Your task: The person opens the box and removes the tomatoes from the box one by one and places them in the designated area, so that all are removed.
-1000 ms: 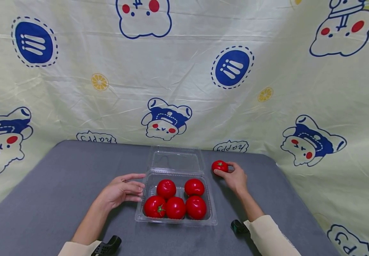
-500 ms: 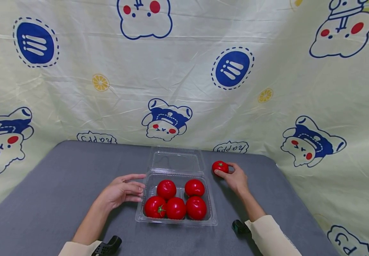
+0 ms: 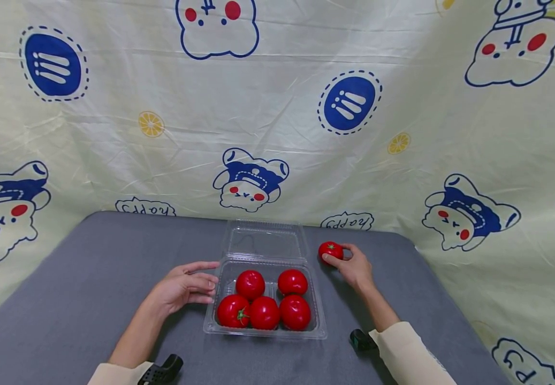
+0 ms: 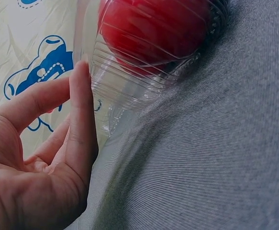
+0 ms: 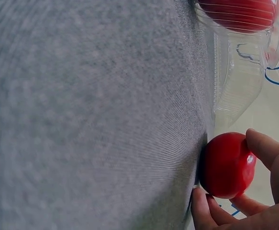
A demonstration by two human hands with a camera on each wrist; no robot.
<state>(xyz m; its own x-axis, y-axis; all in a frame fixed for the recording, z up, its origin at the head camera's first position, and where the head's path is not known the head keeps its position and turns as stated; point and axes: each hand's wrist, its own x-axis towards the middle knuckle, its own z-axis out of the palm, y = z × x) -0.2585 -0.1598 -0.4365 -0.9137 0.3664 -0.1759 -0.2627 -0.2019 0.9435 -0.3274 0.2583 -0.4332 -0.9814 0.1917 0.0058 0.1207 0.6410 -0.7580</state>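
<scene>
A clear plastic clamshell box [image 3: 265, 335] stands on the table with its lid [image 3: 264, 240] folded back, away from me. Several red tomatoes [image 3: 264, 313] sit inside, the front-left one showing a green stem. My left hand [image 3: 185, 286] is at the box's left wall, its fingers fairly straight and the fingertips right at the rim. Right of the lid, my right hand [image 3: 356, 270] holds another tomato [image 3: 330, 250] between thumb and fingers, its green calyx upward. In the right wrist view this tomato [image 5: 228, 165] is low against the grey cloth.
A grey cloth [image 3: 128, 256] covers the table. Behind it hangs a pale curtain [image 3: 277, 107] printed with blue cartoon figures. Black wrist devices [image 3: 164, 369] are at both sleeves.
</scene>
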